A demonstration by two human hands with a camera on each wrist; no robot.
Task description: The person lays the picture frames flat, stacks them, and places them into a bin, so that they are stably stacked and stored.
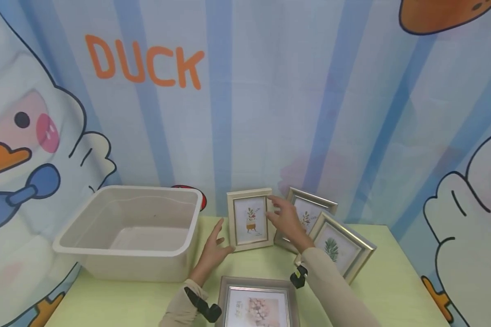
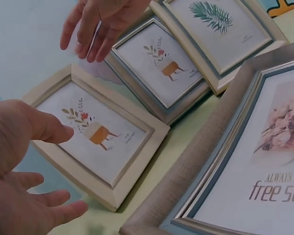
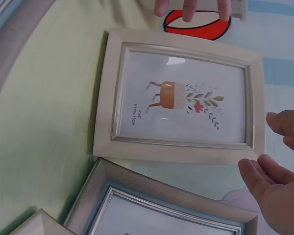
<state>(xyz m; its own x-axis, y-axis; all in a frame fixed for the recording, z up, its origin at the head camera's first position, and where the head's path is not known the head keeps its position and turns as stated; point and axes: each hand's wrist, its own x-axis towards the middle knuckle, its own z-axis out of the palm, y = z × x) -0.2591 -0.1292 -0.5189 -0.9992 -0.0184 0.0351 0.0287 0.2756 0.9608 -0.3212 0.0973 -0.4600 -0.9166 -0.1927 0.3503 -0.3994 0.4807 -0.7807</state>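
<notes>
Cream picture frame (image 1: pixel 250 221) is stood upright near the back edge of the bench (image 1: pixel 405 272), around the middle of that edge. A print of an orange potted plant is shown in it.

Left hand (image 1: pixel 213 250): placed at the frame's left side, thumb by the lower left corner, fingers spread. Grip is wide, nothing held; whether the frame is touched by the thumb cannot be told. Right hand (image 1: pixel 288 221): placed just beside the upper right corner, fingers slightly bent, a gap seen between thumb and fingers. Grip is fairly wide, nothing held; a small gap to the frame is shown in the right wrist view. Both arms are covered by beige sleeves (image 1: pixel 331 290); a black device (image 1: pixel 298 277) is worn at each wrist.

Silver frame (image 1: pixel 313 210) with a similar plant print is set right of the cream one, also toward the back edge, tilted. It is partly overlapped by a gold frame (image 1: pixel 339 250) with a green leaf print, placed nearer the right edge. Large brown frame (image 1: pixel 258 302) with a pink flower print is placed in the foreground, cut off by the head view.

Off-white bin (image 1: pixel 131 269) is set toward the back left corner. Bench is backed by a striped blue curtain (image 1: pixel 270 100) marked "DUCK".
</notes>
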